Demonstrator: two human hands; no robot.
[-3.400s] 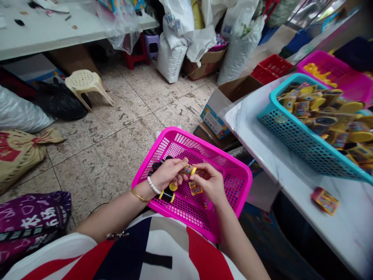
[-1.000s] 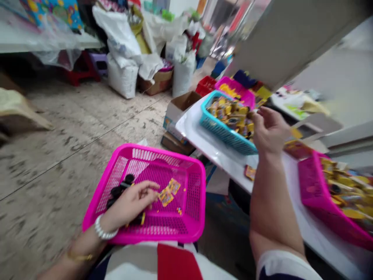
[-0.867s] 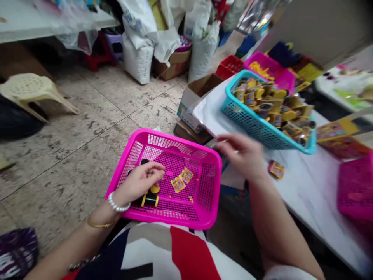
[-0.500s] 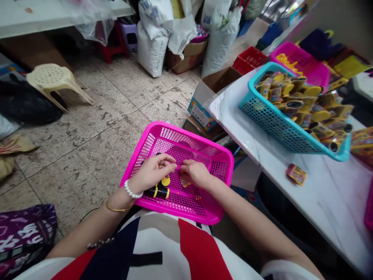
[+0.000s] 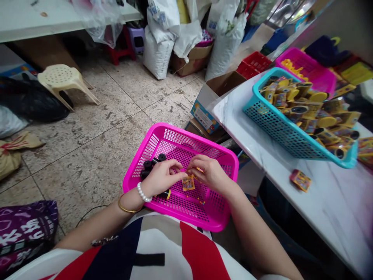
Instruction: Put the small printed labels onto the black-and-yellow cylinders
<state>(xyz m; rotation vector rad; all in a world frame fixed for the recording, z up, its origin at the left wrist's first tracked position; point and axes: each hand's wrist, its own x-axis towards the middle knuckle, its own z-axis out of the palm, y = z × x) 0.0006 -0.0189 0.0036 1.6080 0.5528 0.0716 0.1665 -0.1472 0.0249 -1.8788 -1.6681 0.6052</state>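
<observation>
My left hand (image 5: pixel 163 177) and my right hand (image 5: pixel 209 172) work close together over a pink mesh basket (image 5: pixel 140 161) on my lap. A small yellow printed piece (image 5: pixel 188 183), like a label or flat packet, hangs between them. My left thumb and fingertips are closed at its upper edge. The fingers of my right hand are curled by its other side, with a bit of yellow-orange showing among them; what they grip is partly hidden. Black cylinders (image 5: pixel 147 165) lie in the basket left of my left hand. Another, with a yellow ring (image 5: pixel 167 194), is partly under my left wrist.
Tiny coloured beads (image 5: pixel 201 201) lie on the basket floor. To the right, a marble-patterned table (image 5: pixel 268 171) holds a teal basket (image 5: pixel 279 132) of yellow-wrapped cylinders and one printed packet (image 5: pixel 300 180). A cardboard box (image 5: pixel 214 97) stands beside it; a cream stool (image 5: pixel 62 77) is at left.
The yellow printed piece has come up from beneath my right hand to between both hands. My left hand has shifted right, uncovering black cylinders. The whole view has shifted slightly.
</observation>
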